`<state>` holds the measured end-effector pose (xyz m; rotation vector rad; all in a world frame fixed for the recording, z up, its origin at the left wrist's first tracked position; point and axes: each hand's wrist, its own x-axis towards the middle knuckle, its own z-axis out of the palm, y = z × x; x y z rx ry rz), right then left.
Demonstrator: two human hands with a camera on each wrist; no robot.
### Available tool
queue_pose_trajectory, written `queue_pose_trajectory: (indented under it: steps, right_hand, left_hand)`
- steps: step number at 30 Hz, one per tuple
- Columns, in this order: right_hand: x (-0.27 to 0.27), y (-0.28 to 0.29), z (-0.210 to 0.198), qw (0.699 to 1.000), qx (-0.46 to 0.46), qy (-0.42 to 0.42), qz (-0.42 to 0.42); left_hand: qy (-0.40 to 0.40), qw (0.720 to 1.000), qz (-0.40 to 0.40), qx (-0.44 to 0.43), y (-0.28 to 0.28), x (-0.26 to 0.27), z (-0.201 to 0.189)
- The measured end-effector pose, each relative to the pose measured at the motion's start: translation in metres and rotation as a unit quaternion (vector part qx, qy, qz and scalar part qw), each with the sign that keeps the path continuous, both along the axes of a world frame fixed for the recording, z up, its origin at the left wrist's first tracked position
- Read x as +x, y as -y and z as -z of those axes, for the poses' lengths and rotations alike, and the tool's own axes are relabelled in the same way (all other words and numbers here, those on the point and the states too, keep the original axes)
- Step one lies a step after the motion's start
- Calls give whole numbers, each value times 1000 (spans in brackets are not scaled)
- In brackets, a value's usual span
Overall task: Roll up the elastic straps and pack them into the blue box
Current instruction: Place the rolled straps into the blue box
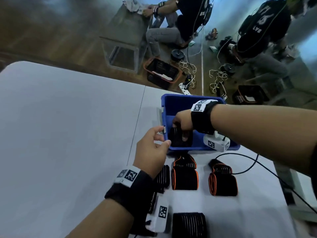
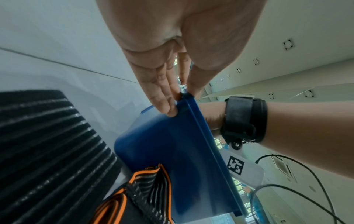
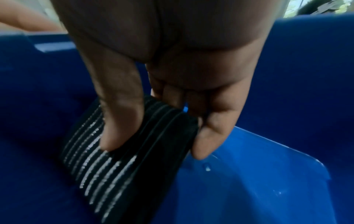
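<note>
The blue box (image 1: 181,100) stands on the white table (image 1: 68,134). My right hand (image 1: 180,127) reaches down inside it and grips a rolled black strap with white stripes (image 1: 177,139). In the right wrist view the thumb and fingers of my right hand (image 3: 162,133) pinch the roll (image 3: 107,174) low against the box's wall (image 3: 306,75). My left hand (image 1: 161,139) pinches the box's near-left corner, thumb inside the rim. The left wrist view shows its fingers (image 2: 164,103) on the box's outer wall (image 2: 172,151).
In front of the box lie two orange-edged straps (image 1: 185,176) (image 1: 223,179), a striped black strap (image 1: 163,177) under my left wrist and a black roll (image 1: 188,224). A black cable (image 1: 257,167) crosses the table's right side. Beyond the far edge are a basket (image 1: 163,73) and seated people.
</note>
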<state>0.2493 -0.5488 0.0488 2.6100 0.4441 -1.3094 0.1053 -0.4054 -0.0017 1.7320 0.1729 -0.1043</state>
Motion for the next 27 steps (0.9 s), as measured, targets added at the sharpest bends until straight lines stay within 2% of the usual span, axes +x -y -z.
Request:
queue_pose_trajectory:
  steps: [5, 10, 13, 16, 19, 22, 24, 27]
  right_hand:
    - [3, -9, 13, 999, -31, -34, -19]
    - [2, -12, 12, 998, -28, -1, -60]
    - [4, -1, -3, 999, 24, 39, -29]
    - [-1, 22, -37, 988, 108, 112, 15]
    - [-30, 51, -80, 961, 210, 176, 36]
    - [-82, 80, -107, 943, 275, 182, 50]
    - [-117, 102, -105, 941, 291, 154, 77]
    - [-155, 132, -73, 955, 253, 101, 121]
  left_hand:
    - [6, 1000, 0, 5, -1, -2, 2]
    - [6, 1000, 3, 9, -1, -1, 2]
    - [2, 1000, 3, 14, -2, 2, 3]
    - [-2, 1000, 3, 9, -2, 2, 4]
    - [-3, 1000, 7, 16, 0, 2, 3]
    - [-8, 1000, 9, 27, 0, 2, 3]
    - [-8, 999, 12, 40, -1, 2, 2]
    - [-6, 999, 13, 52, -1, 4, 3]
